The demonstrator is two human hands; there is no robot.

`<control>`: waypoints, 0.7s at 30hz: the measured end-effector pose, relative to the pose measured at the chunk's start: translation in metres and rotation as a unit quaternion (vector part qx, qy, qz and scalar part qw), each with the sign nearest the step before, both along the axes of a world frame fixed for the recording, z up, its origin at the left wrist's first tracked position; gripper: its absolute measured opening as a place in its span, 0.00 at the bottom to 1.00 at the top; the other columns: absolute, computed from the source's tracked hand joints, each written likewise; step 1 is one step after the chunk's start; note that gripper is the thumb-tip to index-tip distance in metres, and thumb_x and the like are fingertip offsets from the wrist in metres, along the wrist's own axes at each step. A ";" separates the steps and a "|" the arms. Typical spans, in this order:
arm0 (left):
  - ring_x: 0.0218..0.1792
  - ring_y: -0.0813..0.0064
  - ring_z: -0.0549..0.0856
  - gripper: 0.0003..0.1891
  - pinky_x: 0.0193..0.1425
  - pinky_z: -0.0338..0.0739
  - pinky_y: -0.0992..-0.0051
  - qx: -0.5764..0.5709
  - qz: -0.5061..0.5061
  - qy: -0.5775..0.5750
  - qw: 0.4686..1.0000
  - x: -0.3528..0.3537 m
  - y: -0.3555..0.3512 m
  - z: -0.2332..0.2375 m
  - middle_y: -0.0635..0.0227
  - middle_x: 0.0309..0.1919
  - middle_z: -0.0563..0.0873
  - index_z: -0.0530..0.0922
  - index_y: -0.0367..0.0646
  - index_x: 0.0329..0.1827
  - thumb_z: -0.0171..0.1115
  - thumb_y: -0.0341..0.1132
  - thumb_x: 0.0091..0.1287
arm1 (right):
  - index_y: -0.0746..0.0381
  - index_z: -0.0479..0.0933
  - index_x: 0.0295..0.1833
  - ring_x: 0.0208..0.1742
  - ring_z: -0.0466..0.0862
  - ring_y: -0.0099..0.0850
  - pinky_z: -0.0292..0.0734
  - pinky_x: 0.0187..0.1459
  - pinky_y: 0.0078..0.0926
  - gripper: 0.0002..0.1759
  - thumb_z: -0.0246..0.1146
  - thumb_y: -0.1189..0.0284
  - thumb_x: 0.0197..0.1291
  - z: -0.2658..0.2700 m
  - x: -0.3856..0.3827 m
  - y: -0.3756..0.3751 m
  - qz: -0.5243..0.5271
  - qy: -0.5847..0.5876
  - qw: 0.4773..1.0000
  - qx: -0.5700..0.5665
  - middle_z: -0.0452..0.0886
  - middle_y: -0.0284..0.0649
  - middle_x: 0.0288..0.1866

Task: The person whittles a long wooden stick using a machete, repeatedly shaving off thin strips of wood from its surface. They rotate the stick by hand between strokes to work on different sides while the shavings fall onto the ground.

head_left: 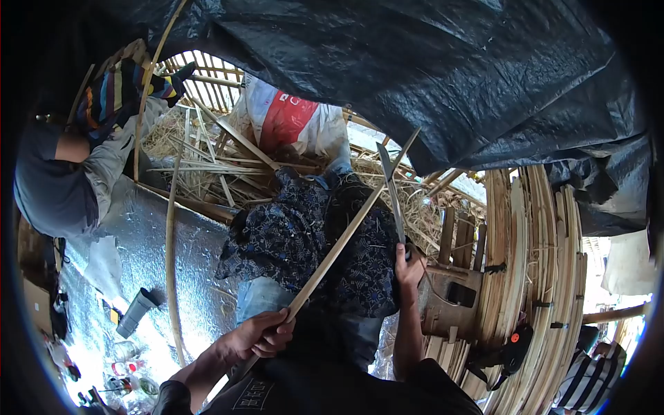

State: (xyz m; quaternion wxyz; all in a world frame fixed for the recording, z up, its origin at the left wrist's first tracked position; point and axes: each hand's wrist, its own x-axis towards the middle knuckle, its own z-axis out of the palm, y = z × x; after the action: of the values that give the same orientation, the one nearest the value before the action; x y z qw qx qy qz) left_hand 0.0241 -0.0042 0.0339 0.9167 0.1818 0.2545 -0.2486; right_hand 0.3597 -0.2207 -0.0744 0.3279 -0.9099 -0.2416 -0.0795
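My left hand (266, 335) is closed around the lower part of a long, flat bamboo strip (339, 243), which slants up and to the right across my lap. In my right hand (409, 266) is the handle of a long-bladed knife (391, 187), its blade pointing up. Near its top the blade crosses the strip; whether they touch is hard to tell. A dark blue patterned cloth (283, 232) lies over my legs below the crossing.
Split bamboo bundles (529, 277) stand at the right, beside a wooden block (446, 304). Shavings (207, 155) and a white-red sack (287, 117) lie ahead. A person (55, 180) sits at the left. A black tarp (443, 69) hangs overhead. A grey cylinder (137, 312) lies at lower left.
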 end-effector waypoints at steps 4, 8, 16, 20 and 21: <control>0.13 0.92 0.53 0.24 0.11 0.46 0.86 -0.021 -0.002 -0.019 1.000 0.002 0.003 -0.007 0.84 0.17 0.58 0.65 0.51 0.31 0.40 0.58 0.82 | 0.67 0.83 0.38 0.27 0.82 0.53 0.75 0.32 0.43 0.30 0.64 0.46 0.63 -0.007 -0.016 -0.007 0.060 0.004 0.997 0.039 0.80 0.54 0.25; 0.13 0.91 0.53 0.24 0.10 0.46 0.86 -0.070 0.009 -0.046 0.996 0.005 0.009 -0.011 0.84 0.17 0.57 0.64 0.51 0.32 0.39 0.57 0.82 | 0.66 0.80 0.31 0.22 0.80 0.51 0.71 0.27 0.41 0.32 0.67 0.43 0.58 -0.016 -0.004 -0.012 0.191 0.011 0.978 0.079 0.77 0.50 0.20; 0.12 0.92 0.55 0.24 0.10 0.46 0.86 -0.037 0.011 -0.047 0.998 0.011 0.008 -0.006 0.83 0.16 0.59 0.65 0.52 0.29 0.45 0.58 0.79 | 0.61 0.78 0.27 0.21 0.80 0.43 0.73 0.29 0.36 0.32 0.73 0.39 0.50 0.014 -0.008 -0.004 0.280 -0.175 0.943 0.035 0.75 0.41 0.18; 0.12 0.92 0.54 0.24 0.10 0.46 0.86 -0.032 -0.020 -0.025 0.999 -0.001 0.001 -0.013 0.83 0.16 0.59 0.66 0.51 0.30 0.46 0.58 0.80 | 0.63 0.76 0.25 0.18 0.76 0.39 0.71 0.25 0.38 0.33 0.69 0.40 0.57 0.012 0.030 -0.012 0.268 -0.222 0.936 0.048 0.72 0.40 0.16; 0.12 0.92 0.54 0.24 0.10 0.46 0.86 -0.032 -0.025 -0.025 0.999 -0.005 0.002 -0.009 0.83 0.16 0.59 0.66 0.51 0.30 0.46 0.58 0.80 | 0.63 0.76 0.24 0.17 0.75 0.38 0.70 0.24 0.39 0.33 0.67 0.42 0.61 0.000 0.042 -0.016 0.181 -0.206 0.959 0.076 0.71 0.41 0.15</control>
State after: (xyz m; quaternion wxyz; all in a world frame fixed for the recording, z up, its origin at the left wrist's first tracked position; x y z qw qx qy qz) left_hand 0.0195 -0.0026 0.0247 0.9216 0.1651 0.2190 -0.2747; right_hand 0.4016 -0.2364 -0.0745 0.3481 -0.7870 -0.4581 -0.2225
